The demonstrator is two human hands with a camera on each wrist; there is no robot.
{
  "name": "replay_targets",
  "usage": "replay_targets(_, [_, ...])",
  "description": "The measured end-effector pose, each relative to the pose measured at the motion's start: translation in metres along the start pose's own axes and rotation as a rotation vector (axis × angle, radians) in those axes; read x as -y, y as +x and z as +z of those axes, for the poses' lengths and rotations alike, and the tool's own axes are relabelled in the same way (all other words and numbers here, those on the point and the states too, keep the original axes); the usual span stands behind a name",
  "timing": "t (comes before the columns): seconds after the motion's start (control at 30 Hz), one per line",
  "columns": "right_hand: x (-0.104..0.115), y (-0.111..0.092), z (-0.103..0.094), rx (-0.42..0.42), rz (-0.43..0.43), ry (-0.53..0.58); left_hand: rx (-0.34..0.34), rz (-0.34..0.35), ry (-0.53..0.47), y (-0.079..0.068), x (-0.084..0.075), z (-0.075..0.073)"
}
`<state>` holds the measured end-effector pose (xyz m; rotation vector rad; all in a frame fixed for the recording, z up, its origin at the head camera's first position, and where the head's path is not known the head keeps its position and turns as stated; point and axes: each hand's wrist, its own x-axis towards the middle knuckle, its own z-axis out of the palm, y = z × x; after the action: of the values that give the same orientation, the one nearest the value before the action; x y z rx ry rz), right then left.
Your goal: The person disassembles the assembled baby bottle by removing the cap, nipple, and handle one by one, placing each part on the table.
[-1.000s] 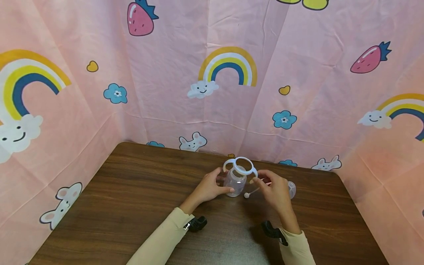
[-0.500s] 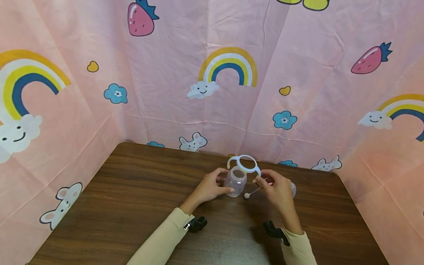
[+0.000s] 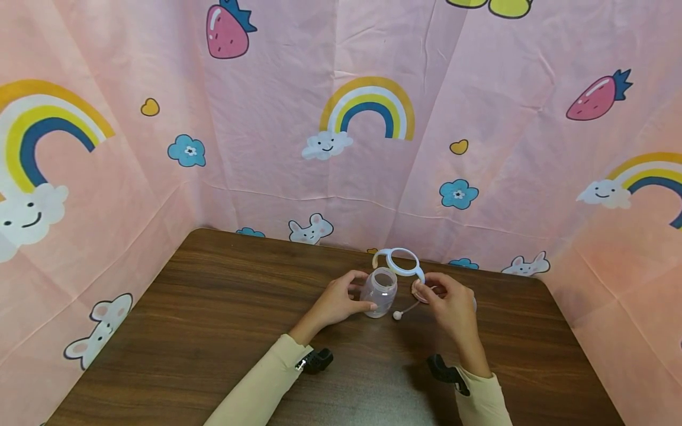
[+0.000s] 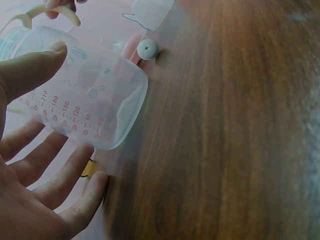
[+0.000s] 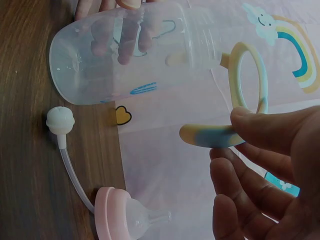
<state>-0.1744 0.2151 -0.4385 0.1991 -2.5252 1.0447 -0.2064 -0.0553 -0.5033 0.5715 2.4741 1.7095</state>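
A clear baby bottle (image 3: 381, 290) without its top stands upright on the table, red volume marks showing on its side in the left wrist view. My left hand (image 3: 341, 299) holds it, thumb on the near side and fingers round the far side. Between thumb and fingers, my right hand (image 3: 447, 302) pinches one handle of a pale two-handled bottle ring (image 5: 247, 75), raised just right of the bottle's mouth. Below that hand lies the pink collar (image 5: 106, 215) with its clear nipple (image 5: 145, 217). A straw (image 5: 72, 175) runs from it to a white weighted ball (image 5: 60, 120) near the bottle's base.
A clear rounded piece (image 3: 474, 304) shows partly behind the right hand. The brown wooden table (image 3: 240, 307) reaches back to a pink patterned cloth (image 3: 266, 165) hanging behind and at both sides.
The handle ring has moved from over the bottle's mouth to the right, along with my right hand. More of the pink collar shows now. My left hand and the bottle have stayed put.
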Motion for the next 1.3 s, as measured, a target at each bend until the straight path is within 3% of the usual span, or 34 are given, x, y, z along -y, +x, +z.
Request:
replay_targets(0.5, [-0.008,-0.004,0.002,-0.007,0.017,-0.026,-0.003,-0.016,-0.001,-0.005,-0.003,0.003])
replay_targets(0.87, [-0.011,-0.005,0.011,0.031,0.053,0.129,-0.013,-0.004,0.009,-0.007,-0.003,0.004])
replay_targets(1.3, [-0.017,-0.008,0.018,-0.004,0.056,0.1,-0.013,-0.01,0.011,-0.01,-0.005,0.007])
